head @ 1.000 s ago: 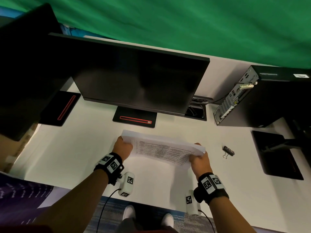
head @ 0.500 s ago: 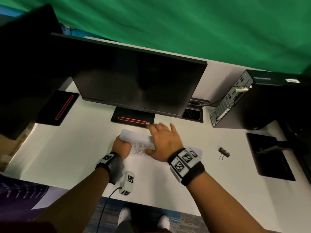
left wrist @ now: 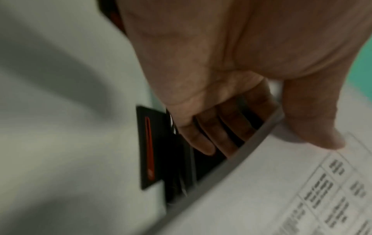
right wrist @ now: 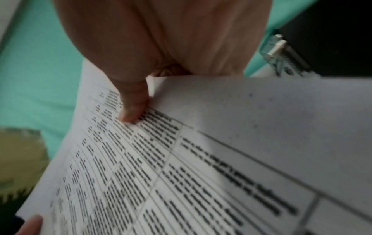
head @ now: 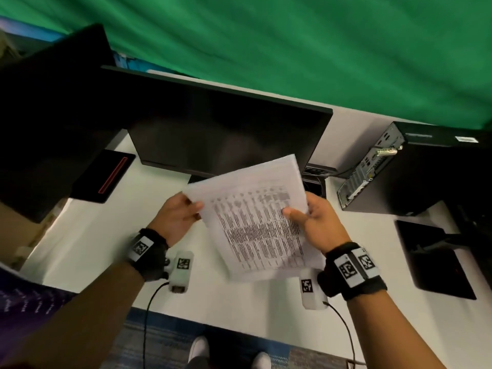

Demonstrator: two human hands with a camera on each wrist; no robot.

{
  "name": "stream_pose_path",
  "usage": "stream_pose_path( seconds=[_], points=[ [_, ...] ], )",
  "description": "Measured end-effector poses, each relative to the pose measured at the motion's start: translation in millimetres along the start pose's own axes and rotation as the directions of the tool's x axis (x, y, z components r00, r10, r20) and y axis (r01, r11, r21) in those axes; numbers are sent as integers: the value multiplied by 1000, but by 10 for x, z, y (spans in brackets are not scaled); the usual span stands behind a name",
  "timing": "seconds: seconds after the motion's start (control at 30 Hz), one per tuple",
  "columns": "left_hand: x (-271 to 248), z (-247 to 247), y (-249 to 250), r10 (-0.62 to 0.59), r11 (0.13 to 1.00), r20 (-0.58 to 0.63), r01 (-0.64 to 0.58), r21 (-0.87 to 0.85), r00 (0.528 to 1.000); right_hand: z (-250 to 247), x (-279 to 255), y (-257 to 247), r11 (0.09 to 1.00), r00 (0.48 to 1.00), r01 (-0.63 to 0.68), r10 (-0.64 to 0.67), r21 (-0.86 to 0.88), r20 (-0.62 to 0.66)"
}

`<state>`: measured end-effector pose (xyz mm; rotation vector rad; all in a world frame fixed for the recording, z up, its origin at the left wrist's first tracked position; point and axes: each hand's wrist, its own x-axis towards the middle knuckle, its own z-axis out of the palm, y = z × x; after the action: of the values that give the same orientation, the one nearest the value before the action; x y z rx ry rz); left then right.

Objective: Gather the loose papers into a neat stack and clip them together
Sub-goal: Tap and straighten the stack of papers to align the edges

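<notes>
A stack of white papers (head: 255, 225) printed with tables is held up above the white desk (head: 93, 235), tilted and turned with one corner toward the monitor. My left hand (head: 186, 211) grips its left edge. In the left wrist view the thumb (left wrist: 314, 127) lies on top of the papers (left wrist: 261, 190) and the fingers (left wrist: 211, 139) curl underneath. My right hand (head: 306, 217) grips the right edge, its thumb (right wrist: 132, 108) pressed on the top sheet (right wrist: 201, 159). No clip is in view.
A dark monitor (head: 226, 134) stands just behind the papers, with a second screen (head: 53, 115) at the left. A black computer tower (head: 415, 169) sits at the right, and a black monitor base (head: 436, 262) lies in front of it. A green curtain hangs behind.
The stack has come up off the desk and turned. Half a second ago my right hand lay flat on top of it; now it grips the right edge.
</notes>
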<state>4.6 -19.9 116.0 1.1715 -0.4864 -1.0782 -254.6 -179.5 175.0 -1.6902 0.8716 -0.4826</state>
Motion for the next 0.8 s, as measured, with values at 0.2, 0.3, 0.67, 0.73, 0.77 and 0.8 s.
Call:
stream_pose_path(
  seconds=[0.2, 0.3, 0.67, 0.73, 0.77, 0.8],
  points=[
    [-3, 589, 219, 212, 954, -45, -197, 224, 976, 185, -71, 306, 955, 985, 73, -23, 289, -173],
    [-83, 669, 62, 290, 889, -39, -254, 381, 956, 358, -103, 630, 962, 973, 23, 41, 273, -228],
    [-62, 629, -281, 248, 856, -159, -139, 499, 956, 572, -157, 970, 985, 955, -60, 104, 161, -277],
    [-77, 643, -314, 147, 883, -146, -63, 466, 978, 572, -191, 1005, 994, 968, -83, 98, 73, -230],
    [-86, 653, -332, 107, 895, -137, -35, 445, 985, 563, -211, 1021, 994, 969, -90, 102, 64, -225],
    [-82, 653, -344, 88, 907, -133, -24, 421, 987, 545, -218, 1021, 994, 965, -79, 95, 77, -246]
  ],
)
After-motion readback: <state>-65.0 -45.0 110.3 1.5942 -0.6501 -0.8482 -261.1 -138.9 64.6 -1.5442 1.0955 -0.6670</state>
